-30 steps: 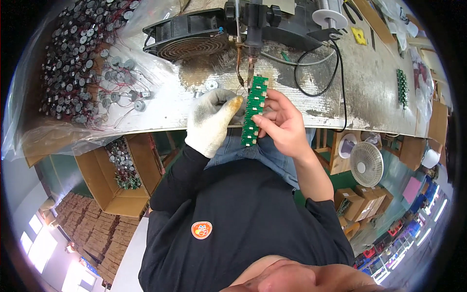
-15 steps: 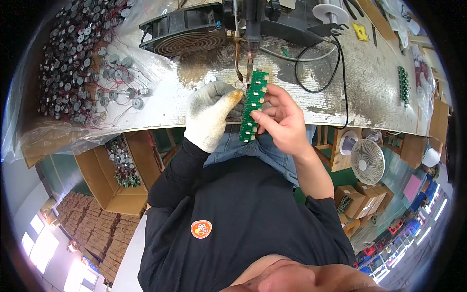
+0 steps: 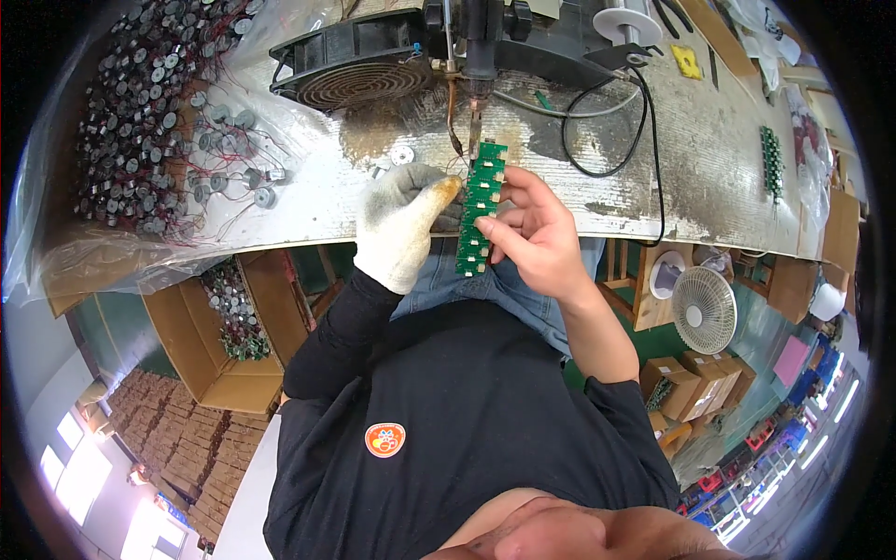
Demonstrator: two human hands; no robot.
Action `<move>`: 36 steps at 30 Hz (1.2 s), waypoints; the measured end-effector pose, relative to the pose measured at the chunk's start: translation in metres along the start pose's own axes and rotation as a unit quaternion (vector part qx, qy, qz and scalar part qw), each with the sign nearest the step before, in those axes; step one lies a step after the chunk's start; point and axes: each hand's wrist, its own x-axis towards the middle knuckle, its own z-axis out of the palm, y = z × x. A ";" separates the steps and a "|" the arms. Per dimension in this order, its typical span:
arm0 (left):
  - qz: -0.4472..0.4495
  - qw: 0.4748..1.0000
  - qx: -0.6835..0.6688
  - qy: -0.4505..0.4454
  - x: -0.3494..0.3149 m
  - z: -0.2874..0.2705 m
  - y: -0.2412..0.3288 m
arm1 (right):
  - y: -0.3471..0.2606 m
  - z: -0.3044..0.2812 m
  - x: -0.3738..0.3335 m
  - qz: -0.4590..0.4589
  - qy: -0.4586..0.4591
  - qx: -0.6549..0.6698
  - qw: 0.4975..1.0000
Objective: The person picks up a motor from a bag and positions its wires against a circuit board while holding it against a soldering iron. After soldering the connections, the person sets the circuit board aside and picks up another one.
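Head view, showing a green strip standing lengthwise over the desk's near edge, top end just under the soldering tip. Bare right hand gripping the strip's right side, thumb across the front. Gloved left hand closing fingertips against its left edge near the top. Lying in a clear bag at the desk's left end: many small round parts with red wires. Sitting below the desk: a cardboard box holding more such parts.
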 end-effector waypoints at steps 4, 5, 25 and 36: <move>-0.006 1.000 0.002 0.007 -0.001 0.001 0.000 | 0.001 0.000 0.000 0.013 -0.003 0.000 1.000; -0.001 1.000 0.006 0.005 0.000 0.000 0.000 | 0.001 0.000 0.000 0.018 -0.007 -0.001 1.000; 0.026 0.999 0.044 -0.012 0.003 0.002 0.004 | -0.005 0.000 -0.001 0.007 -0.006 0.004 1.000; 0.018 0.998 0.064 0.001 0.003 0.000 0.000 | 0.000 0.001 -0.001 0.018 -0.003 -0.006 1.000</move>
